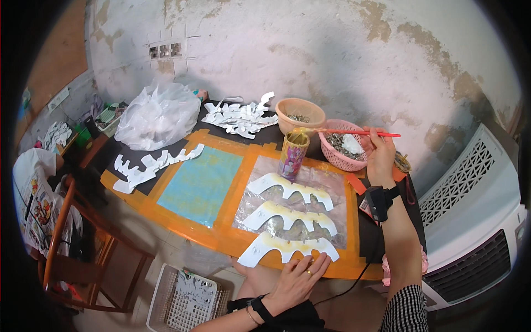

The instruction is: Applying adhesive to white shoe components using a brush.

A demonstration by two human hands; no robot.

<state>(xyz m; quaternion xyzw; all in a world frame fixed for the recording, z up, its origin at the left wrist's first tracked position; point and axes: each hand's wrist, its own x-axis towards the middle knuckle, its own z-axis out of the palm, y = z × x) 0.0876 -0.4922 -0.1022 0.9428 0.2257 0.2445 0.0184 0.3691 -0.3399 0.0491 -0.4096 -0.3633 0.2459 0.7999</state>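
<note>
My right hand (380, 160) is closed round the red handle of a brush (354, 131), whose yellow-coated end rests at the mouth of a glue can (293, 155). Below the can lie three white scalloped cut-outs in a row, the far one (287, 188), the middle one (287, 214) and the near one (276, 244). Yellowish glue coats parts of their upper edges. My left hand (296, 282) lies with its fingers stretched out on the lower edge of the near cut-out. They lie on a clear sheet (251, 207) edged with orange tape.
To the left are a blue sheet (199, 182), more white cut-outs (149, 169) and a plastic bag (157, 119). White pieces (240, 116), a peach bowl (287, 105) and a pink basket (345, 160) stand behind. An air cooler (470, 221) is at right; a white basket (160, 299) sits below.
</note>
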